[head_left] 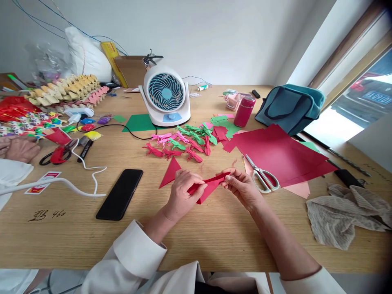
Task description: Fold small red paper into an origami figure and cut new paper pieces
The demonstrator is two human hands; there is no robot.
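Observation:
Between my hands, a little above the table, is a piece of red paper [210,190] folded into a triangle with its layers parted along the top. My left hand [185,188] pinches its left corner between thumb and fingers. The right corner is gripped in the same way by my right hand [240,185]. Just behind my left hand lies a flat red paper triangle [171,172]. Beyond it is a cluster of small folded paper figures [192,139] in red, pink and green. White-handled scissors [263,176] rest to the right of my right hand.
A black phone [120,194] lies left of my arms. Behind the paper figures stand a white fan [167,96] and a red bottle [244,111]. Red sheets [281,153], a blue bag [289,107] and a cloth [344,210] lie rightward. Another person's hands [20,149] rest at far left.

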